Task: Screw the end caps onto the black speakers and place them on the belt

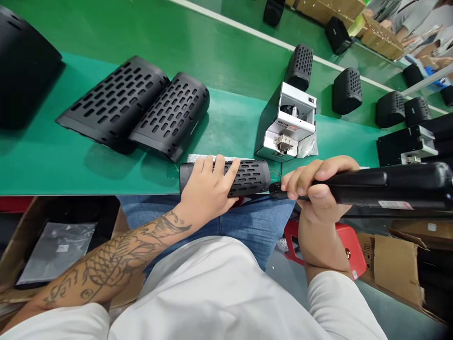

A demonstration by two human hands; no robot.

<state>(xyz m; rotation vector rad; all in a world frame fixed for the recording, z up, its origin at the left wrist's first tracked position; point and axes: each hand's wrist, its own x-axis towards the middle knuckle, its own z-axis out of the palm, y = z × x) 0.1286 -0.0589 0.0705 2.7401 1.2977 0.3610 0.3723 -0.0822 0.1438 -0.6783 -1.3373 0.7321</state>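
My left hand [207,189] is wrapped over a black perforated cylinder housing [249,177] lying at the front edge of the green bench [71,160]. My right hand [318,189] grips a black electric screwdriver [385,186], held level with its tip against the right end of the housing. Two more black perforated housings [141,108] lie side by side on the bench behind my left hand.
A grey-and-white screw feeder box [288,123] stands just behind the housing. More small black housings [347,89] sit on the green conveyor [219,52] beyond. A large black part [21,66] lies far left. Cardboard boxes [396,264] and a red stool [348,245] sit below the bench.
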